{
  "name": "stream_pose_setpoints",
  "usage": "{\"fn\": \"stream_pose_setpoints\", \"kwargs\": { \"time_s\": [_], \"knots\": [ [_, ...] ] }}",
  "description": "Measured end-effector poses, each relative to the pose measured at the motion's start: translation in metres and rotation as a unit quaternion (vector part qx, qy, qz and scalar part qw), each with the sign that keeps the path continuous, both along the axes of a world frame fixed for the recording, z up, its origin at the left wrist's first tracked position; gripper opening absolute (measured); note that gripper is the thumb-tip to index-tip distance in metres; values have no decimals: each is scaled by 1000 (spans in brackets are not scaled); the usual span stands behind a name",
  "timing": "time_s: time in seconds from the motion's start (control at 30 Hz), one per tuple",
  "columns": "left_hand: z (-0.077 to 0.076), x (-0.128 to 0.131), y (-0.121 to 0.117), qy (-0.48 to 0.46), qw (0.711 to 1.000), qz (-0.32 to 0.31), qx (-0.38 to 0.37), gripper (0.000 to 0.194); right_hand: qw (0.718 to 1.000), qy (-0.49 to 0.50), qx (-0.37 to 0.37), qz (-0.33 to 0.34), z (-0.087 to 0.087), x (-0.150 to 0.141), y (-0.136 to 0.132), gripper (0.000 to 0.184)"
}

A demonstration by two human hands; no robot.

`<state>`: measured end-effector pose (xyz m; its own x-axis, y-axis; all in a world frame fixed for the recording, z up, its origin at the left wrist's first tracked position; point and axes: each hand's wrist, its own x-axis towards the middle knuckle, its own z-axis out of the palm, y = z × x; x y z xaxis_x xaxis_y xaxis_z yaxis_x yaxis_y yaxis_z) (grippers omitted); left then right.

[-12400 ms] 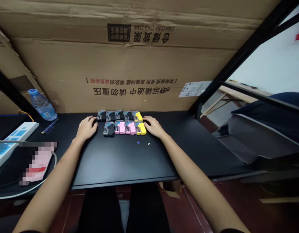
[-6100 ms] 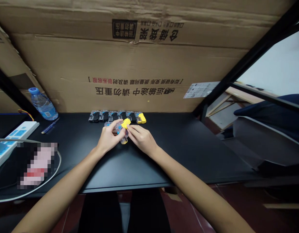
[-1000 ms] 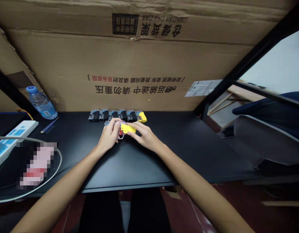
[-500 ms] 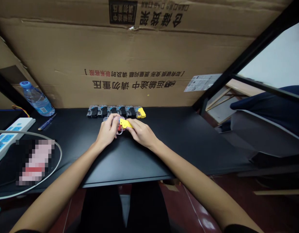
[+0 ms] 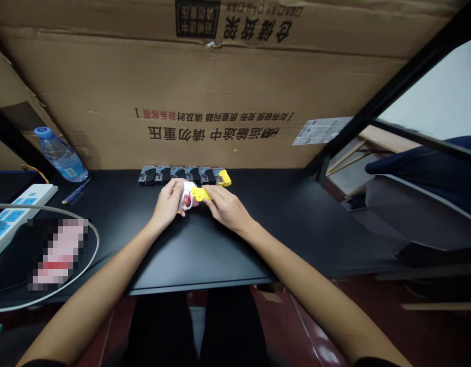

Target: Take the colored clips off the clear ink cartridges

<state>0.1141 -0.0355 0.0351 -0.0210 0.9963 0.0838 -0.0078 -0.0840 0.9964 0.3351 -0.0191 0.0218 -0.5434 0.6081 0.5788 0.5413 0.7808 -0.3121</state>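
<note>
In front of the row, my left hand (image 5: 168, 205) is closed around a small clear-cased device (image 5: 189, 188) with white and red inner parts and a pale loop at its lower side. My right hand (image 5: 226, 208) pinches the yellow piece (image 5: 200, 194) at the device's right side; the piece meets the case, but I cannot tell whether it is fixed there. Fingers hide part of both. Just behind my hands stands a row of similar clear devices with black parts (image 5: 178, 175). At its right end sits one with a yellow part (image 5: 224, 178).
A water bottle (image 5: 62, 155) leans at the back left, near a pen (image 5: 75, 191). A white power strip (image 5: 36, 192) and a pale cable (image 5: 94, 250) lie on the black table's left side. A large cardboard sheet (image 5: 220, 81) rises behind the table (image 5: 281, 224).
The clear device has turned in my left hand, so more of its white and red inside shows. My right hand, with the yellow piece, has shifted slightly to the right.
</note>
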Motion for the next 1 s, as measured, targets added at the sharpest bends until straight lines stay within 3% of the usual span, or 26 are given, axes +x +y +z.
{"fn": "stream_pose_setpoints", "kwargs": {
  "time_s": [0.17, 0.37, 0.6, 0.73, 0.87, 1.0],
  "knots": [
    [6, -18, 7, 14, 1000, 4, 18, 45, 1000, -19, -12, 14, 1, 16, 11, 38],
    [7, -21, 5, 66, 997, -18, 34, 44, 997, 59, -47, -25, -2, 25, 21, 38],
    [7, -10, -8, 118, 983, -131, 42, 45, 983, 135, -106, -64, -1, 37, 30, 43],
    [7, -7, -10, 216, 965, -113, 98, 38, 969, 153, -192, -29, -2, 28, 25, 42],
    [9, -9, -8, 279, 948, -79, 127, 41, 931, 193, -308, 43, -12, 10, 21, 44],
    [10, -12, -5, 320, 932, -62, 158, 44, 913, 210, -344, 54, -24, 0, 25, 46]
  ]
}}
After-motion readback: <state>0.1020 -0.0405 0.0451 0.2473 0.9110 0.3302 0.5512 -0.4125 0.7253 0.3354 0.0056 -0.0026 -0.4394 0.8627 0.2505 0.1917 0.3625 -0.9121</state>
